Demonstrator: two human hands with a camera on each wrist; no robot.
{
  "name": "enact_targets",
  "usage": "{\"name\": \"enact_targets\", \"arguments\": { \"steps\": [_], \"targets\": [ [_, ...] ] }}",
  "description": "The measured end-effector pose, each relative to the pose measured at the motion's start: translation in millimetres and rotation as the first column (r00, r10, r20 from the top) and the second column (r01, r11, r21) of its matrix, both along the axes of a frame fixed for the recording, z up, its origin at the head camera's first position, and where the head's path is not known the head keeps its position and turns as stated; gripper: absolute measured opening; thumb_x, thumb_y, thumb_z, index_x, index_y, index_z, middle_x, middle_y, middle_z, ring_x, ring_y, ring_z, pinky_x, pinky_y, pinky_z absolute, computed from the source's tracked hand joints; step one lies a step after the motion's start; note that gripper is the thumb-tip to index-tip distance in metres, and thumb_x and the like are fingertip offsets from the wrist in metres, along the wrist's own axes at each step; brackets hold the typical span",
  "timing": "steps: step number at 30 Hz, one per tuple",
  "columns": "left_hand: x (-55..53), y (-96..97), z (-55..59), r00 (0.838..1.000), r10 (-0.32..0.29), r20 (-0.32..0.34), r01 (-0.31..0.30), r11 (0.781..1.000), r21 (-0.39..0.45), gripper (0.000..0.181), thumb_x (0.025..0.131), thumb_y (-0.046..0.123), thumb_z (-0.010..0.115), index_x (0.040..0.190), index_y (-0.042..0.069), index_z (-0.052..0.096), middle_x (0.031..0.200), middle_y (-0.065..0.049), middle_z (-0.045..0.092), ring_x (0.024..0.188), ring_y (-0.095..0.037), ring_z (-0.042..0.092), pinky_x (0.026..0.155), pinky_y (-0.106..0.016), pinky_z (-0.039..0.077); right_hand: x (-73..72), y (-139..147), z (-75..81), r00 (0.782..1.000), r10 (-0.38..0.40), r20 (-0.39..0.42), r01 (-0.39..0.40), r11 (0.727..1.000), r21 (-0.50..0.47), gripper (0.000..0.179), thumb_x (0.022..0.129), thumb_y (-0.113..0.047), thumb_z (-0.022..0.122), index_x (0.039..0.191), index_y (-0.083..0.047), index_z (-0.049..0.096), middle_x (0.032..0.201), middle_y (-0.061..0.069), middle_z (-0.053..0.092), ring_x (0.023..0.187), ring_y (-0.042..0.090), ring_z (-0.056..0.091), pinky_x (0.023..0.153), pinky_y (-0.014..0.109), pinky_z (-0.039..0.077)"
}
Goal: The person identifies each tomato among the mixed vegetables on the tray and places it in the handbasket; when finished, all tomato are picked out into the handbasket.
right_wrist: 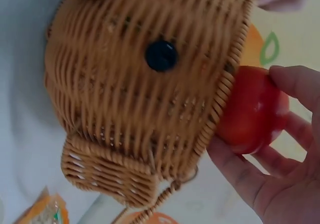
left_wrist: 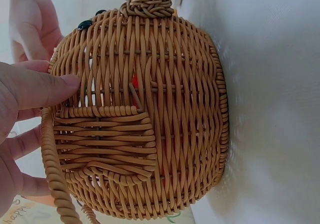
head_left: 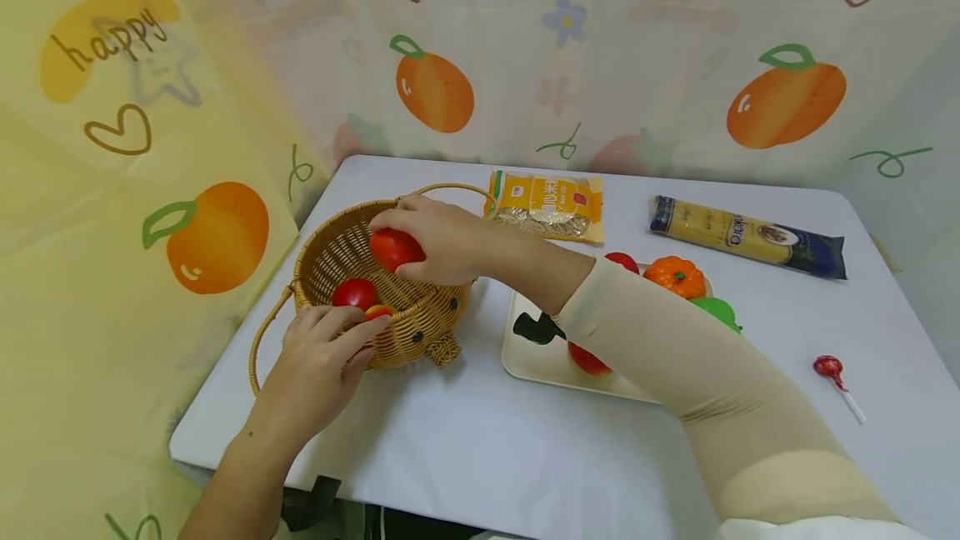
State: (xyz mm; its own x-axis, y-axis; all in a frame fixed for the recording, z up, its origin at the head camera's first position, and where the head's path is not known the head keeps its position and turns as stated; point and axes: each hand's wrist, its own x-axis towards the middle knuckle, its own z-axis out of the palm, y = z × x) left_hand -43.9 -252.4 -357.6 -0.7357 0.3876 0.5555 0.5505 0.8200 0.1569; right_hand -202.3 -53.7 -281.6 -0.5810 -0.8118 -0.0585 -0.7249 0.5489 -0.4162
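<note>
At the basket's mouth (head_left: pixel 330 252), my right hand (head_left: pixel 444 238) grips a red fruit (head_left: pixel 394 251); my left hand (head_left: pixel 318 361) holds the near rim (head_left: pixel 414 313).

Brown handwritten-style lettering is spelling "happy" across an orange patch on the yellow cloth (head_left: pixel 127 273) beyond the left edge of the table (head_left: pixel 465 457). In the left wrist view, "happ" is showing in small letters on cloth at the lower left, its ending unclear. Near the table's far edge, a yellow packet (head_left: pixel 551 207) is carrying white Chinese characters, 心米 among them; its smaller print is staying illegible. Toward the far right corner, a long blue-and-yellow packet (head_left: pixel 750 238) is bearing "nkara", its first letter unclear. Lettering atop the pale back cloth (head_left: pixel 637 90) is running out of view.
</note>
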Motion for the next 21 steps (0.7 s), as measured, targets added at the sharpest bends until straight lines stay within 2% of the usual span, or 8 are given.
{"name": "enact_targets", "arguments": {
  "steps": [8,15,21],
  "targets": [
    [-1.1,-0.2,-2.9,1.000,-0.002,-0.011,0.002,1.000,-0.001,0.050,0.067,-0.005,0.090,0.113,0.012,0.077,0.104,-0.014,0.070,0.096,-0.038,0.058,0.087,-0.059,0.047,6.6,-6,-13.6,0.993,0.114,-0.018,-0.113,0.991,0.071,0.061,0.096,-0.030,0.069,0.152,-0.030,0.045,0.144,0.003,0.046,0.122,0.019,0.053,0.102,0.037,0.050],
    [-0.9,0.5,-1.5,1.000,-0.007,-0.017,0.007,1.000,-0.003,0.049,0.067,-0.006,0.089,0.112,0.010,0.077,0.104,-0.015,0.070,0.095,-0.039,0.058,0.087,-0.058,0.047,8.6,-3,-13.1,0.990,0.139,-0.016,-0.138,0.988,0.066,0.062,0.096,-0.030,0.070,0.153,-0.028,0.045,0.147,0.003,0.045,0.128,0.020,0.051,0.105,0.038,0.049],
    [-0.6,0.5,-2.2,1.000,0.006,-0.003,-0.006,1.000,-0.001,0.050,0.068,-0.005,0.089,0.113,0.011,0.077,0.104,-0.013,0.070,0.097,-0.038,0.059,0.088,-0.060,0.047,7.1,4,-10.3,0.987,0.159,-0.007,-0.158,0.987,0.035,0.063,0.097,-0.030,0.069,0.154,-0.027,0.044,0.152,0.001,0.041,0.138,0.018,0.044,0.114,0.036,0.042]
  ]
}}
